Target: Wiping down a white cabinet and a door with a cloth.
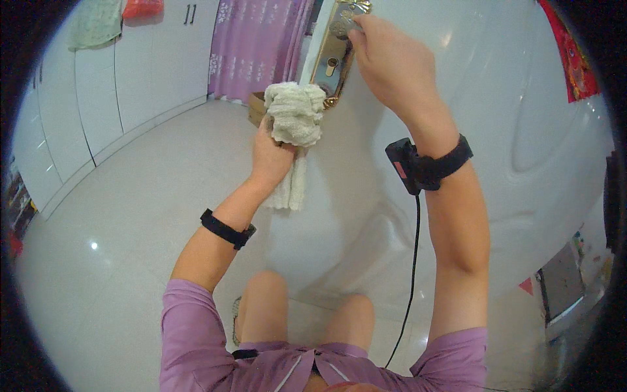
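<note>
My left hand (274,157) grips a bunched pale green towel (296,115), whose tail hangs below the fingers. The towel is beside the door's edge, in front of the lower end of a brass-coloured lock plate (321,73). A keyhole cylinder (332,65) shows in the middle of that plate. Higher up, my right hand (397,63) is closed around the door handle (343,27) by its rounded base; the fingers hide most of the lever. The glossy white door (470,98) fills the right side of the view.
White cabinets (98,93) line the left wall. A purple curtain (259,44) hangs behind the door's edge, with a cardboard box (255,108) at its foot. A black cable (414,274) runs down from the device (406,166) strapped to my right wrist. Red decoration (573,54) hangs at upper right.
</note>
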Tool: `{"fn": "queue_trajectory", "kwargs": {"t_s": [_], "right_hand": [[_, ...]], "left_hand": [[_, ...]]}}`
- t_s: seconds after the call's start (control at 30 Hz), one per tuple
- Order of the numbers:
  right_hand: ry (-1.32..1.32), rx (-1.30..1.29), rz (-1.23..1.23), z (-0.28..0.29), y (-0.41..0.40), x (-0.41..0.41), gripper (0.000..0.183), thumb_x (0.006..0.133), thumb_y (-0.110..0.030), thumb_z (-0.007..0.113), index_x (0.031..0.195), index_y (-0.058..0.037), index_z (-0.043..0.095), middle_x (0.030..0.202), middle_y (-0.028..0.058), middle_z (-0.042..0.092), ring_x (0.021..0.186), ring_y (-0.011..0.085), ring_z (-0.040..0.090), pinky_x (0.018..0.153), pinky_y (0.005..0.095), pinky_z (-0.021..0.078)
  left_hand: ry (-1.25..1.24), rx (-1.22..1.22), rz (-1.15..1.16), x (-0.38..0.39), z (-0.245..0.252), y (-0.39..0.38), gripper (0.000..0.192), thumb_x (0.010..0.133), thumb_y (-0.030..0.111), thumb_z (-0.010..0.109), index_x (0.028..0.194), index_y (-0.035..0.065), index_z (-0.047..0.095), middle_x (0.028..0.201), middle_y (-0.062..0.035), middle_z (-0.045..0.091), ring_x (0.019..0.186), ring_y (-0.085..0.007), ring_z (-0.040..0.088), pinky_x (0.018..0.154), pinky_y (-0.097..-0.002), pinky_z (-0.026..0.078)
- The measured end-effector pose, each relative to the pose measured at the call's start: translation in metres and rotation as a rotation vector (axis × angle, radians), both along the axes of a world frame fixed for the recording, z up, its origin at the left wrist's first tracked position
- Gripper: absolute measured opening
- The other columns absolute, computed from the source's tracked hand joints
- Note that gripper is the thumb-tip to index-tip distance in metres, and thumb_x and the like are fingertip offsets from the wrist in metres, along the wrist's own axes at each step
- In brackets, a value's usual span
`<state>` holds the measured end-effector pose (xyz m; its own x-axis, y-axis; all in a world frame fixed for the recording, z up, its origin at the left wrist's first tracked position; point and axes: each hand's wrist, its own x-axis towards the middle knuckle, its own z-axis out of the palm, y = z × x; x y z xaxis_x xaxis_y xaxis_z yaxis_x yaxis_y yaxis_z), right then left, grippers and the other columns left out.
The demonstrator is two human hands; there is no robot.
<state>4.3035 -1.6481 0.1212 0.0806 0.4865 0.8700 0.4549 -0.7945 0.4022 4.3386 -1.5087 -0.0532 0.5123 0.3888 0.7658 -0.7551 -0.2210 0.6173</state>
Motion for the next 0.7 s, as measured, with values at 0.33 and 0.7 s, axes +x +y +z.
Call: {"fn": "queue_trajectory", "kwargs": {"t_s": [0.33, 0.7], "right_hand": [[0.170, 0.006, -0.023, -0.001, -0.002, -0.016, 0.032, 0.089, -0.028, 0.045, 0.115, -0.0103, 0.054, 0.108, 0.0131, 0.060, 0.095, 0.0333, 0.057, 0.080, 0.0426, 0.0455], [0.066, 0.037, 0.068, 0.005, -0.001, -0.012, 0.016, 0.086, -0.015, 0.042, 0.083, -0.0036, 0.053, 0.078, 0.0186, 0.059, 0.071, 0.0381, 0.058, 0.063, 0.0460, 0.0453]], "left_hand": [[-0.233, 0.280, 0.222, 0.017, 0.148, 0.027, 0.029, 0.086, 0.023, 0.054, 0.101, -0.0006, 0.059, 0.089, -0.0156, 0.064, 0.084, -0.0285, 0.060, 0.071, -0.0369, 0.045], [0.117, 0.208, 0.164, 0.008, -0.082, 0.010, 0.054, 0.072, 0.017, 0.070, 0.118, 0.0002, 0.047, 0.113, -0.0138, 0.056, 0.102, -0.0294, 0.056, 0.084, -0.0371, 0.045]]}}
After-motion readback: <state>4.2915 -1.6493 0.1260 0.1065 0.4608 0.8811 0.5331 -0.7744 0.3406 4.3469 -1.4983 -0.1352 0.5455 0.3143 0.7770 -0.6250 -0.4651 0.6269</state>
